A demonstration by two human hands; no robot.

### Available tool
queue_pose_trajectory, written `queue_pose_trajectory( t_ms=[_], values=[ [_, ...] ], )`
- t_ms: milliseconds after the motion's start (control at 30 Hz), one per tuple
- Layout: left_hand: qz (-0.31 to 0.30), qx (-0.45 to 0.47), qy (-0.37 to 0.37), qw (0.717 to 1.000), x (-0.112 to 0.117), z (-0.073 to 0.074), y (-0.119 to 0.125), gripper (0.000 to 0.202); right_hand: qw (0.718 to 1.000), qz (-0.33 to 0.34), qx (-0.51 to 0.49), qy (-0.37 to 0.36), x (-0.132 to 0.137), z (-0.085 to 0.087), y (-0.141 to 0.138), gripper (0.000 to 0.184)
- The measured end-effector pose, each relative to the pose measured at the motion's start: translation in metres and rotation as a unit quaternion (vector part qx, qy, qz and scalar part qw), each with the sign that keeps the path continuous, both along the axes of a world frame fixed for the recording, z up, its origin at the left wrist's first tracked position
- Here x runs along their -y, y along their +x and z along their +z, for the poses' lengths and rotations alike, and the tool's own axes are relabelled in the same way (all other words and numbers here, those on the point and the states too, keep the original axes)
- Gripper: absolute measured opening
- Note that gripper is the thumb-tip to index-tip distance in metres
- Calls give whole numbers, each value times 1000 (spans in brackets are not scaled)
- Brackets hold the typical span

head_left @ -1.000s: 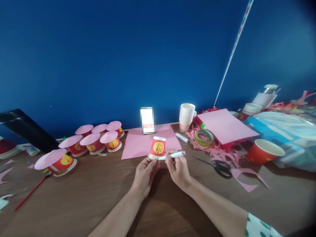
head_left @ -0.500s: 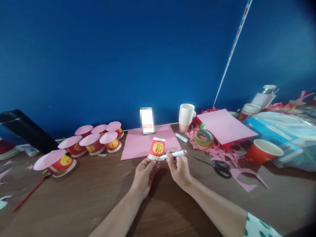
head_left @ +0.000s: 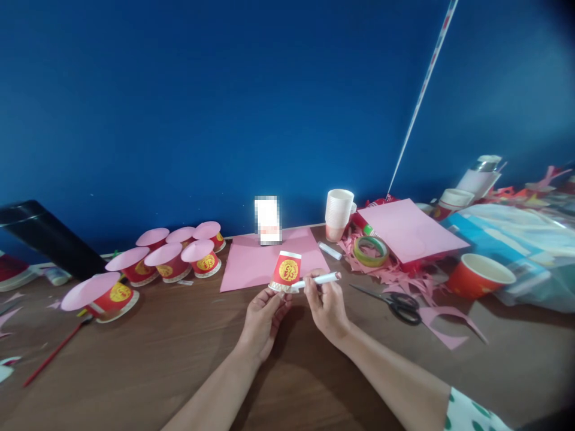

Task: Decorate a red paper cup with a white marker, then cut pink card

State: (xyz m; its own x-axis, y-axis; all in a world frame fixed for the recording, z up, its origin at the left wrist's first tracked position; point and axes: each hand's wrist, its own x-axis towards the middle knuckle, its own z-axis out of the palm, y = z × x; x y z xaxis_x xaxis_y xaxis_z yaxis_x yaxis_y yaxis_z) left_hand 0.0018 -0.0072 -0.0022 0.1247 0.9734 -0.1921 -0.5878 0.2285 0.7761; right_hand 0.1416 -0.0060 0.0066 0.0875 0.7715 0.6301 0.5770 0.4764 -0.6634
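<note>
My left hand [head_left: 265, 317] grips a red paper cup [head_left: 287, 269] by its white rim, which faces down toward me; a round yellow emblem shows on its side. In my right hand [head_left: 327, 305] is a white marker pen [head_left: 321, 279], held like a writing tool, its tip at the rim's right side. Zigzag marks run along part of that rim. Behind the cup lies a pink paper sheet [head_left: 245, 263]. Whether the tip touches the cup I cannot tell.
Several red cups topped with pink paper discs [head_left: 164, 253] stand at left, near a red brush [head_left: 56, 353]. Toward the right are stacked white cups [head_left: 339, 209], green tape [head_left: 371, 251], scissors [head_left: 404, 308], an orange cup [head_left: 480, 278] and pink scraps. A blue wall [head_left: 269, 108] rises behind.
The marker tip has shifted very slightly along the rim. Both hands and the cup stay almost in place.
</note>
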Motion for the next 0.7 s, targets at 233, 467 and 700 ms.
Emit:
queue_pose_trajectory(
  t_ms=[233, 467, 700],
  values=[
    [2, 2, -1, 1000, 0, 0, 0, 18, 1000, -4, 11, 9, 1, 1, 0, 15],
    [1, 0, -1, 1000, -2, 0, 0, 17, 1000, 10, 22, -3, 0, 0, -1, 16],
    [-23, 0, -2, 1000, -2, 0, -2, 16, 1000, 21, 9, -15, 0, -1, -1, 16]
  ],
)
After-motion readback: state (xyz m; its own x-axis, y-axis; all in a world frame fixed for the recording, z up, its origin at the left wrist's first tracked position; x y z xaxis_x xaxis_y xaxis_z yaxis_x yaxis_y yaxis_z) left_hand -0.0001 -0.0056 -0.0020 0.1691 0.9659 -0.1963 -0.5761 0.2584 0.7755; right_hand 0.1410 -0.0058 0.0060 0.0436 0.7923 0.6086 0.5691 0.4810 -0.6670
